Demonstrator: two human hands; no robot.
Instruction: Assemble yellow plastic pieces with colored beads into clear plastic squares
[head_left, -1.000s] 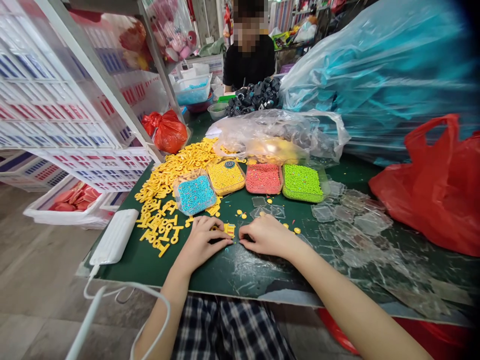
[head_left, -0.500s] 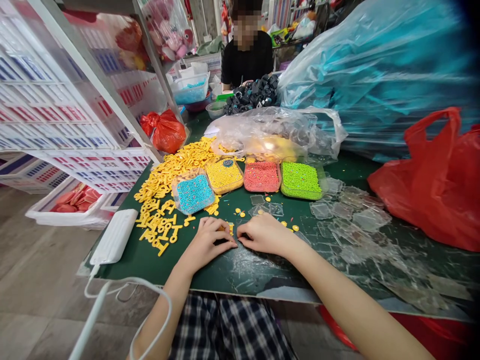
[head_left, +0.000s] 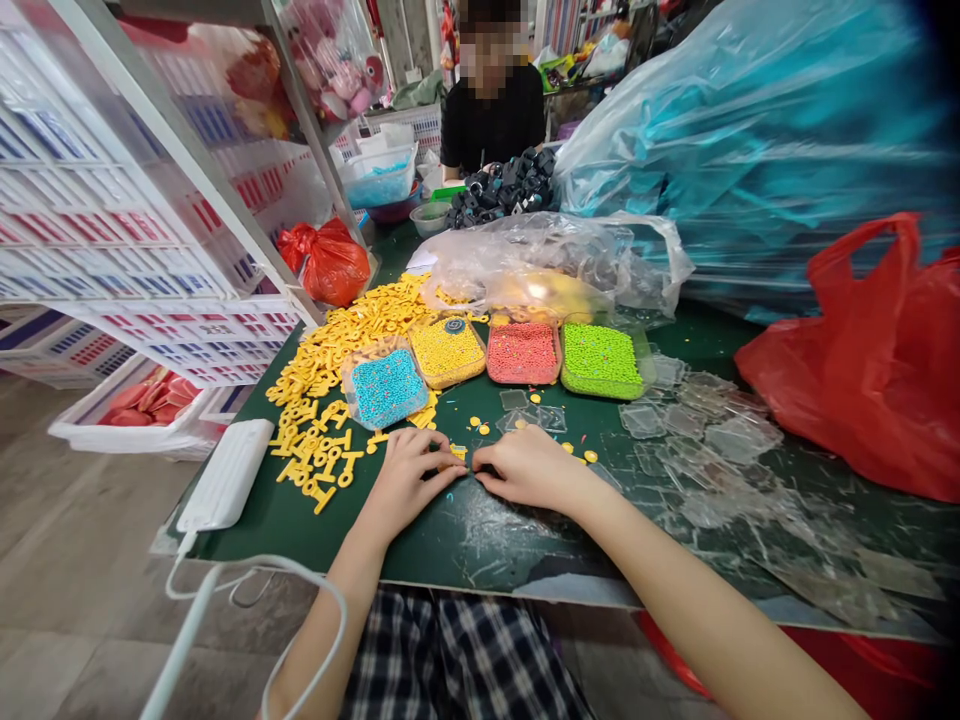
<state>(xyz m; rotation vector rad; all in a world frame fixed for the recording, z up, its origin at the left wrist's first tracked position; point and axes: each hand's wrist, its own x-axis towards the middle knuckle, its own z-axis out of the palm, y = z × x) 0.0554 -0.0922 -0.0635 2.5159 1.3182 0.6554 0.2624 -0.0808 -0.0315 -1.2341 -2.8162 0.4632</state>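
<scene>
Both hands lie palm down on the near edge of the green table (head_left: 480, 545), fingertips almost meeting. The left hand (head_left: 405, 480) has its fingers curled in narrow, pinching a small yellow piece (head_left: 458, 452) that sits on the table between the two hands. The right hand (head_left: 529, 468) is curled too, its tips just beside the piece; whether it grips anything I cannot tell. Just beyond stand four trays of beads: blue (head_left: 388, 388), yellow (head_left: 448, 350), red (head_left: 523, 352), green (head_left: 602, 361). A heap of yellow key-shaped pieces (head_left: 330, 360) spreads on the left, and clear plastic squares (head_left: 705, 430) are scattered on the right, near a red bag (head_left: 877, 370)
</scene>
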